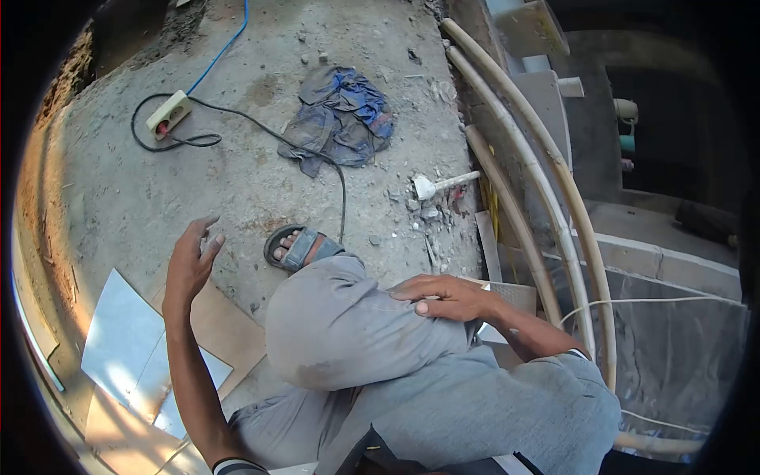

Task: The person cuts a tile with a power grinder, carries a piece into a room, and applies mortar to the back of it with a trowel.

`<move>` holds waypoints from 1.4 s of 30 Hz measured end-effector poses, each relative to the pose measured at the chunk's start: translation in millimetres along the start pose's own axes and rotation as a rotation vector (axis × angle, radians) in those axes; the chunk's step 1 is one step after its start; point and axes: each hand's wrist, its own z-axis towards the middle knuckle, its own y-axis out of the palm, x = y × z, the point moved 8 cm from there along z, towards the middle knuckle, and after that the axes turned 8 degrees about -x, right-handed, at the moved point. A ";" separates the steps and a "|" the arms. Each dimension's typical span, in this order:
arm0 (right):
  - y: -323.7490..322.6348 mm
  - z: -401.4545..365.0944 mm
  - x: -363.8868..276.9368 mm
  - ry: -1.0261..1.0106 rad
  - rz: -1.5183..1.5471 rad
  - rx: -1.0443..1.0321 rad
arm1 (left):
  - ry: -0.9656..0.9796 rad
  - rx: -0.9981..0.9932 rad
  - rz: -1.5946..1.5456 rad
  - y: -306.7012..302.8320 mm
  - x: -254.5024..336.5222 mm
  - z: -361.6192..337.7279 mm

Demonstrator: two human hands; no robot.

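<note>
My left hand (192, 255) hangs in the air on the left, with thumb and fingers apart and nothing in it. White and brown tiles (131, 340) lie on the ground just below that hand and forearm. My right hand (443, 297) rests flat on the knee of my grey trousers (340, 324), its fingers stretched out and holding nothing. My foot in a dark sandal (302, 247) stands on the concrete in front of the knee.
A power strip (169, 115) with a red plug and dark cord (261, 127) lies at the upper left. Crumpled blue cloth (340, 119) lies ahead. A white pipe-like piece (443, 184) sits among rubble. Long bamboo poles (546, 190) run along the right edge.
</note>
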 end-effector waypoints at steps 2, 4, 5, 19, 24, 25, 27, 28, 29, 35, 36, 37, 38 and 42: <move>6.7 -32.4 61.5 0.091 0.161 0.081 | -0.028 -0.085 -0.004 24.0 0.5 1.5; 20.9 -51.0 85.9 0.181 0.321 0.138 | -0.077 -0.164 -0.012 47.6 -6.9 -3.1; 26.5 -53.9 89.1 0.235 0.372 0.169 | -0.041 -0.228 0.004 61.1 -9.3 -6.1; 63.4 -269.2 289.9 1.042 0.417 1.228 | -0.225 -0.067 -0.416 75.7 -71.0 -13.2; 183.8 -236.6 375.4 1.005 1.420 1.263 | -0.220 -0.054 -0.415 79.2 -94.2 -16.7; 190.2 -230.4 395.7 0.906 1.479 1.356 | -0.203 -0.081 -0.394 80.4 -92.4 -16.2; 188.2 -222.4 413.5 0.902 1.620 1.473 | -0.181 -0.095 -0.383 82.1 -93.0 -16.0; 187.9 -219.2 420.7 1.002 1.702 1.501 | -0.181 -0.103 -0.373 82.3 -92.8 -15.8; 174.0 -210.5 426.1 0.861 1.675 1.520 | -0.187 -0.089 -0.367 81.7 -93.4 -17.9; 150.9 -188.6 410.6 0.549 1.268 1.326 | -0.211 -0.062 -0.250 68.9 -87.5 -28.5; 152.3 -191.8 413.1 0.462 1.239 1.348 | -0.223 -0.071 -0.212 64.8 -84.3 -30.9; 143.7 -191.7 412.0 0.371 1.211 1.366 | -0.234 -0.080 -0.177 60.6 -81.6 -30.2; 125.8 -187.0 384.2 0.597 0.308 0.973 | -0.196 -0.059 -0.165 55.1 -75.3 -29.5; 132.1 -157.8 360.8 0.484 0.787 1.163 | -0.086 -0.020 -0.156 45.0 -72.0 -31.7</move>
